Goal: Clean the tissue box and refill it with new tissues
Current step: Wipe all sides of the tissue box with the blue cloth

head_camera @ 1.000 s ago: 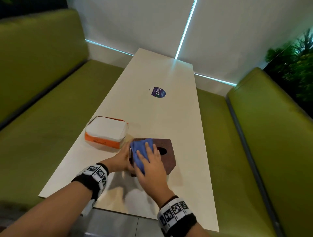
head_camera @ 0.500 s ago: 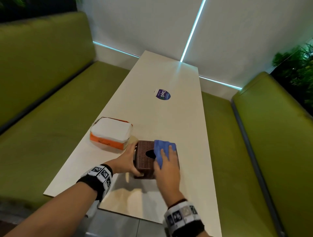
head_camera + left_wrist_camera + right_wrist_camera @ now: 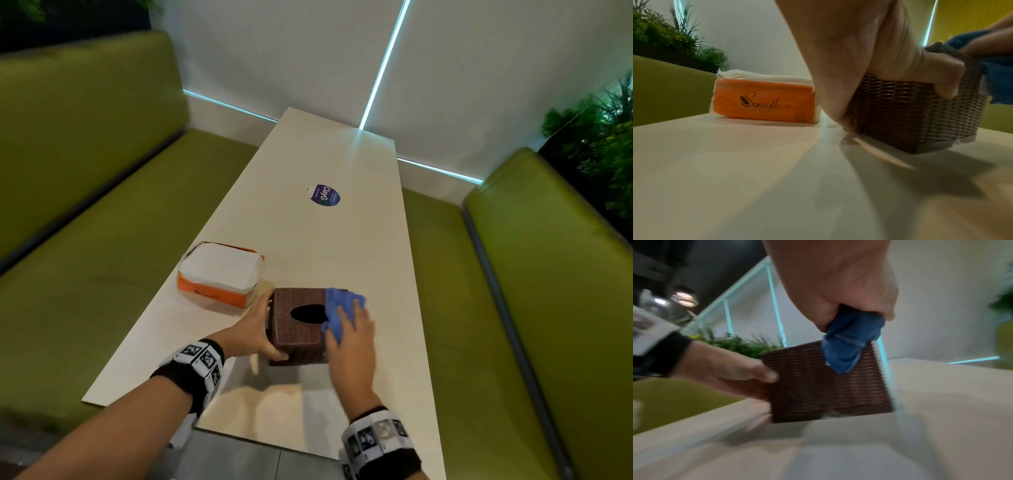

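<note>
I have the brown woven tissue box sitting near the table's front edge, roughly 6 o'clock from the round sticker. My left hand clamps the box's left wall, thumb curled onto the near face and fingers wrapped round the far side; I judge this bracing is there so the box does not skid under wiping pressure. In the left wrist view one lower corner looks slightly lifted off the table, though I cannot be sure. My right hand presses the blue cloth against the box's right top edge, fingers fairly flat over it; in the right wrist view the cloth is bunched in the palm and pinched by the thumb, drooping down the near face. The oval opening looks dark and empty, so refilling is not yet done. The orange tissue pack lies at about 10 o'clock from the box, just beside it, kept within reach for the refill. Compared with a second ago, the cloth has travelled from the box's left side across to its right side, and the box has turned so its opening now faces up toward me; the pack has stayed put.
</note>
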Motion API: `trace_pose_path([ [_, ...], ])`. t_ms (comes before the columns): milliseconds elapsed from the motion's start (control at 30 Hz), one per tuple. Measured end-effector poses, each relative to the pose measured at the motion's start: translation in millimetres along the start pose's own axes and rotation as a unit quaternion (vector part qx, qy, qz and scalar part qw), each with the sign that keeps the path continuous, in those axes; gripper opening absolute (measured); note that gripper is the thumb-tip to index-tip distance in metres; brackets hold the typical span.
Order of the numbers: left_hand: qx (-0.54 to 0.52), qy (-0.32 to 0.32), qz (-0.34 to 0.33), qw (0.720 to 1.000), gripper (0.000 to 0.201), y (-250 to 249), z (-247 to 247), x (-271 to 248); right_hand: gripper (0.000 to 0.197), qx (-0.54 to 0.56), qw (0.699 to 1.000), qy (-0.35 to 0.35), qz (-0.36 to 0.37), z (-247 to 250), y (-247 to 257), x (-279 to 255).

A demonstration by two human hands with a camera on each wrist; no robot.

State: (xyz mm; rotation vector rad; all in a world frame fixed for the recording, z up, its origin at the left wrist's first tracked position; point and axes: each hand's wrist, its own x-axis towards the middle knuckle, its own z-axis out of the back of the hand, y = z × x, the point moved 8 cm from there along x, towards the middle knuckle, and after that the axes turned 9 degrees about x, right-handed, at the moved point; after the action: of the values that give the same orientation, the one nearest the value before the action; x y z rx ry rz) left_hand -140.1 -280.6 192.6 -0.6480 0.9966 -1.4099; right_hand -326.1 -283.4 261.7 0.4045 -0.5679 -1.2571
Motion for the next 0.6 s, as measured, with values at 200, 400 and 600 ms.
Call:
trace_pose_path([
  [200,-0.004,0.009,0.006,1.0,0.118,-1.8,-1.7,-1.1,0.051,-0.031,0.982,0.128,0.137,-50.8,62.0,11.7],
  [400,-0.001,0.005,-0.004,1.0,0.136,1.7,-0.4,1.6,0.032,0.139,0.988,0.059,-0.04,9.2,-22.9,63.9],
  [600,-0.108,0.027,0.023,0.994,0.104,-10.9,9.1,0.5,0.029,0.528,0.79,-0.006,-0.312,16.0,-102.7,36.0],
])
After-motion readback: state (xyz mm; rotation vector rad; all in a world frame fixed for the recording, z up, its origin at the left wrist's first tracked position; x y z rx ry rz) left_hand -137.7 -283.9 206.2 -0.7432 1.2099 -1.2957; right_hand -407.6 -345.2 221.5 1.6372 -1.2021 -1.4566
